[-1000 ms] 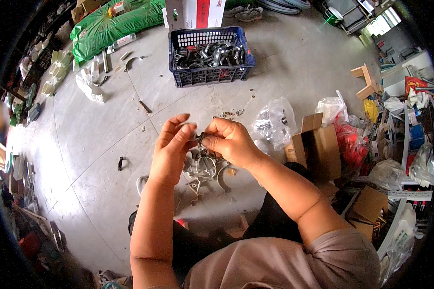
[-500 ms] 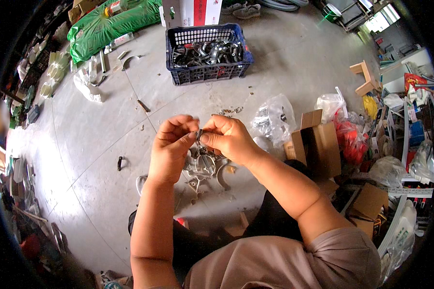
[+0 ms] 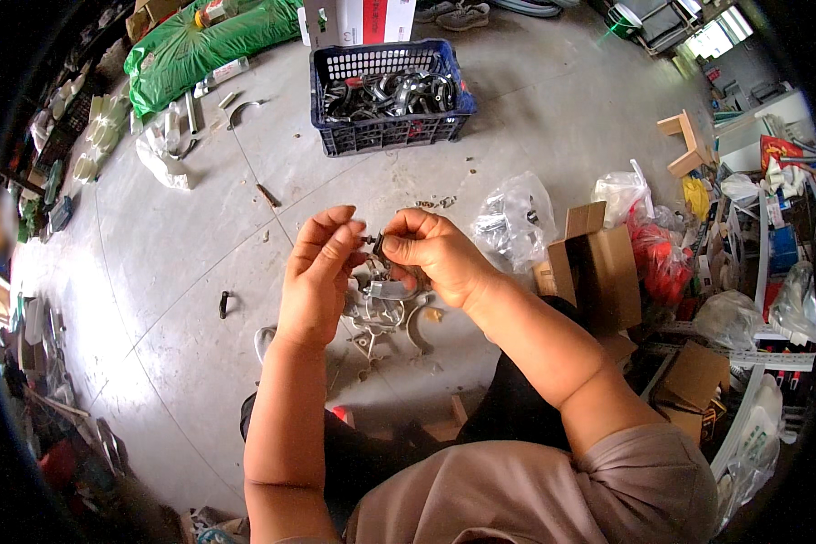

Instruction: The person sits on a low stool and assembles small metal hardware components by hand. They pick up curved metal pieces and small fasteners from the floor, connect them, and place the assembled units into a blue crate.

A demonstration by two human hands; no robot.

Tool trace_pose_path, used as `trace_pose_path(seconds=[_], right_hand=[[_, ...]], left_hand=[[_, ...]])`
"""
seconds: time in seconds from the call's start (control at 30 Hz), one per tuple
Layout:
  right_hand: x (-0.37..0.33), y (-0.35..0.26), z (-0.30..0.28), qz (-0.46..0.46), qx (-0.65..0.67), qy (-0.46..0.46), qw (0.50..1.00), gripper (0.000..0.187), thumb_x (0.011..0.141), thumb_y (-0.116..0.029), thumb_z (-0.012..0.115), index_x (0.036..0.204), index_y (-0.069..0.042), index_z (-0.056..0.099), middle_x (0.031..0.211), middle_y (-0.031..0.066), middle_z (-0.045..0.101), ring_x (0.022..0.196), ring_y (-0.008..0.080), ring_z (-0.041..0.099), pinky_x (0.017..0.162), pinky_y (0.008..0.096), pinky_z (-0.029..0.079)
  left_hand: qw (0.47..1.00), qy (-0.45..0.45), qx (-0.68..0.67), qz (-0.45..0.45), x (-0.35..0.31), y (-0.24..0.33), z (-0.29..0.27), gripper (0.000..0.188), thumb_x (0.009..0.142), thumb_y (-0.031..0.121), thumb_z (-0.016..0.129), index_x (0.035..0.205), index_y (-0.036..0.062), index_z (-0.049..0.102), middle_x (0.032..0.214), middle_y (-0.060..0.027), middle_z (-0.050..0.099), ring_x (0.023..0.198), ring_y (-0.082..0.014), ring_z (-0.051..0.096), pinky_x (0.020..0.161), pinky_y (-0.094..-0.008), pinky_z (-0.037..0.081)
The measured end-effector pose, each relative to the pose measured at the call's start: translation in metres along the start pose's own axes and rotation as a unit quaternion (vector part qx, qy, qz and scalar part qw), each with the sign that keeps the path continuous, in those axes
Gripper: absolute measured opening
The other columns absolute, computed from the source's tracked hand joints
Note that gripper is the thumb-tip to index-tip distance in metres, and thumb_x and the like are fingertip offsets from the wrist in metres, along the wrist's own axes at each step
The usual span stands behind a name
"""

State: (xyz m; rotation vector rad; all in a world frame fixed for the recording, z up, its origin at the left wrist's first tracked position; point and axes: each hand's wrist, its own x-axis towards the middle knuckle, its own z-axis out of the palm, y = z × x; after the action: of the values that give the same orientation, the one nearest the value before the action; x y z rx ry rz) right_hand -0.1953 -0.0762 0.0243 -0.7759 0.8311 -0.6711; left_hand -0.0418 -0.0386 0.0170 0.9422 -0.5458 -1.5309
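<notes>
My left hand [image 3: 315, 272] is closed in a pinch on a small dark bolt [image 3: 367, 239]. The bolt points at a small dark metal piece [image 3: 378, 245], which my right hand [image 3: 444, 263] grips between thumb and fingers. Both hands are nearly touching, in front of my body. Just below them is a shiny curved metal band [image 3: 390, 289]; whether it joins the dark piece is unclear. Beneath lies a pile of silvery metal clamp parts [image 3: 376, 317] on the floor, with a larger curved band [image 3: 417, 331] on its right side.
A dark blue crate [image 3: 385, 139] of metal clamps stands ahead. To the right are a clear plastic bag [image 3: 517, 218] and an open cardboard box [image 3: 615, 276]. Small loose hardware [image 3: 437, 202] and a short black part [image 3: 224, 305] lie on the floor. A green sack [image 3: 177, 63] is far left.
The hands have drawn slightly apart, and the bolt now shows between them. My left fingers have shifted their grip. The shiny metal band has come into clearer view below.
</notes>
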Motion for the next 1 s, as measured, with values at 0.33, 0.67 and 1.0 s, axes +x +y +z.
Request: trace_pose_path(seconds=[0.33, 0.67, 1.0], right_hand=[[0.001, 0.003, 0.002, 0.026, 0.010, -0.017, 0.999, 0.008, 0.081, -0.014, 0.059, 0.080, -0.008, 0.054, 0.066, 0.0001, 0.051, 0.055, 0.0095, 0.048, 0.045, 0.0209, 0.037], [0.005, 0.007, 0.000, 0.029, 0.062, -0.023, 0.997, 0.012, 0.080, -0.016, 0.061, 0.077, -0.006, 0.054, 0.069, 0.0014, 0.055, 0.055, 0.0095, 0.050, 0.044, 0.0214, 0.040], [0.024, 0.018, -0.011, 0.032, 0.160, -0.022, 0.986, 0.017, 0.079, -0.017, 0.063, 0.089, -0.007, 0.052, 0.071, 0.0012, 0.053, 0.063, 0.0118, 0.053, 0.056, 0.0241, 0.044]], left_hand=[[0.998, -0.028, -0.052, 0.029, 0.003, 0.001, -0.008, 0.025, 0.082, 0.005, 0.054, 0.107, 0.0051, 0.050, 0.100, -0.0032, 0.055, 0.092, -0.0112, 0.051, 0.079, -0.0250, 0.040], [0.996, -0.032, -0.073, 0.037, 0.001, 0.001, -0.002, 0.026, 0.080, -0.001, 0.053, 0.105, 0.0047, 0.051, 0.101, -0.0043, 0.055, 0.090, -0.0119, 0.051, 0.079, -0.0252, 0.040], [0.989, 0.113, -0.097, -0.018, 0.013, 0.002, -0.023, 0.028, 0.078, 0.001, 0.050, 0.106, 0.0080, 0.050, 0.101, -0.0026, 0.055, 0.086, -0.0118, 0.052, 0.074, -0.0267, 0.042]])
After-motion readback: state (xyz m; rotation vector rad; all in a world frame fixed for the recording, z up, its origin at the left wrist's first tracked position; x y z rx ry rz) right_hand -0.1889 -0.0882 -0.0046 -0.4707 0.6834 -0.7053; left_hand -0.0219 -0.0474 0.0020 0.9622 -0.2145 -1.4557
